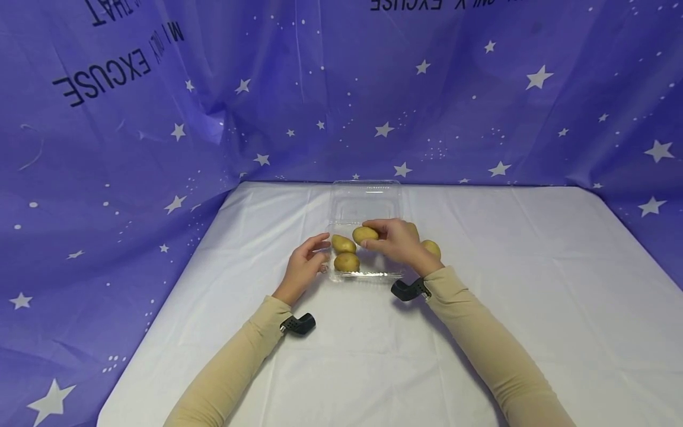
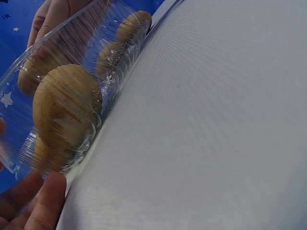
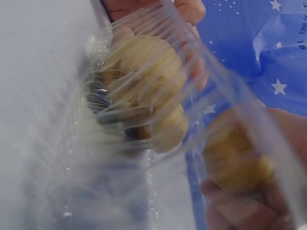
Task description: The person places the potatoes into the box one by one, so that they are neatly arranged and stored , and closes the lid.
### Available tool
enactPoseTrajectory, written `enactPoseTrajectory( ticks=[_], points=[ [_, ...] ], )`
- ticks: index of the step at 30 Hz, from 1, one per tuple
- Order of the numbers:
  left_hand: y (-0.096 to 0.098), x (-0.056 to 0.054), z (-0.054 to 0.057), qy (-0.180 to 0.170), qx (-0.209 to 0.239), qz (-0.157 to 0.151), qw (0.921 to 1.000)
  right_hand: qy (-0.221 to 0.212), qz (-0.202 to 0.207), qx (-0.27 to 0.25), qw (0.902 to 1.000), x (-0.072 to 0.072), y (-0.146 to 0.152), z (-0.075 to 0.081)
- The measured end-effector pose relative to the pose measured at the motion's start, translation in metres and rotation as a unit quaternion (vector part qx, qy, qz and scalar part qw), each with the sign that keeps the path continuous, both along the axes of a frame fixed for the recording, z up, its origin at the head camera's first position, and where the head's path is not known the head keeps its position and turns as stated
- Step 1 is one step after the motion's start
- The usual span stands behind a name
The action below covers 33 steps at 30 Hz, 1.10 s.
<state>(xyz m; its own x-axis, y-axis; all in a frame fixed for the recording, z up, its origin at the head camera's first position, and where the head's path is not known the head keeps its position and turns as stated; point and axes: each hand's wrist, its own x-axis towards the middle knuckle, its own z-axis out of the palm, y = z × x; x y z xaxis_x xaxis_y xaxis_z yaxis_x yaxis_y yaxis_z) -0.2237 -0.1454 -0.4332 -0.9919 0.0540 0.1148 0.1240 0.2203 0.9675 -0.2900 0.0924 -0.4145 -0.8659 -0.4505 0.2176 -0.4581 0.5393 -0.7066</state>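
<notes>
A clear plastic clamshell box [image 1: 381, 274] stands on the cloth with its lid [image 1: 365, 204] raised at the back. Two potatoes, one nearer [image 1: 347, 262] and one behind it [image 1: 343, 244], lie in its left part. My right hand [image 1: 397, 240] pinches another potato [image 1: 365, 235] between thumb and fingers over the box, just beside those two. My left hand [image 1: 305, 267] is at the box's left side, fingers loosely bent, fingertips right at the wall. In the right wrist view, the pinched potato [image 3: 235, 153] shows through the clear wall.
Right of the box, partly hidden by the right hand and wrist, lies a potato [image 1: 431, 249]; a bit of one more [image 1: 412, 229] shows behind the hand. White cloth [image 1: 341, 367] covers the table, and a purple star-printed curtain [image 1: 437, 112] hangs behind it.
</notes>
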Motion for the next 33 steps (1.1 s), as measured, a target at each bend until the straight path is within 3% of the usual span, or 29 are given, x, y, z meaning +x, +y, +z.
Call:
enactPoseTrajectory(
  ticks=[11, 17, 25, 33],
  points=[
    [0.003, -0.001, -0.003, -0.004, 0.013, 0.009, 0.9999, 0.004, 0.012, 0.007, 0.9999, 0.005, -0.002, -0.001],
    [0.001, -0.002, -0.004, 0.001, 0.019, 0.001, 0.9998, 0.034, 0.028, 0.029, 0.9986, 0.004, -0.002, -0.004],
    [-0.005, -0.020, -0.033, 0.002, 0.017, 0.005, 0.9998, 0.053, 0.043, 0.065, 0.9956, 0.003, -0.004, -0.007],
    [-0.006, -0.022, -0.037, 0.005, 0.016, 0.001, 0.9999, 0.054, 0.050, 0.077, 0.9943, 0.004, -0.005, -0.007]
  ],
)
